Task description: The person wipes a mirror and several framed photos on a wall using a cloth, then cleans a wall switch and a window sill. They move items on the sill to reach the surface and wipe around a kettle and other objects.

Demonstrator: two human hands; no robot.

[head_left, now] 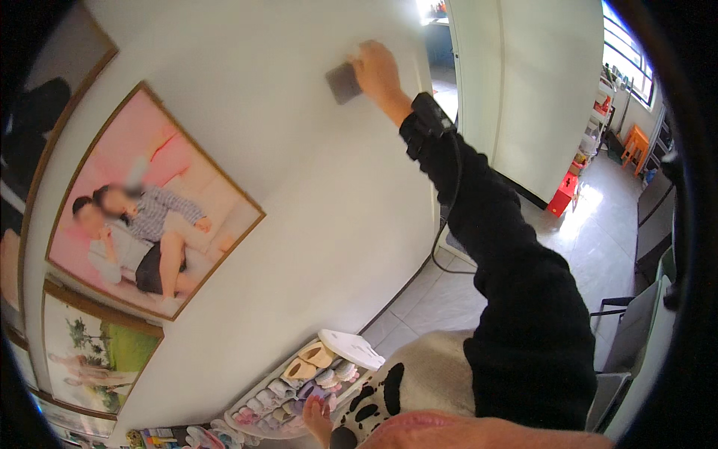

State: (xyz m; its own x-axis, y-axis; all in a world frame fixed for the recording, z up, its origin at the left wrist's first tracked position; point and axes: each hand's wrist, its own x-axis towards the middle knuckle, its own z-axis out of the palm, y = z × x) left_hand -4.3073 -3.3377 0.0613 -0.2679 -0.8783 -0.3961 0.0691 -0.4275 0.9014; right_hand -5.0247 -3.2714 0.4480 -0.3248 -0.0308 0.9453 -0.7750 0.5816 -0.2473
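My right hand (377,70), in a black sleeve, reaches out to the white wall (314,168) beside a doorway. Its bent fingers are at the edge of a flat, dark grey square thing (343,83). Blur hides whether this is fixed to the wall or held. A small black device (433,114) with a cable sits at that wrist. Low in the view is my left hand (318,415), fingers somewhat apart and nothing seen in them, in front of a rack of slippers (280,393).
Framed pictures (154,202) hang on the wall at the left. A white door (505,84) stands beyond the doorway. Grey chairs (634,331) are at the right; a red box (562,193) and an orange stool (635,147) stand on the tiled floor farther back.
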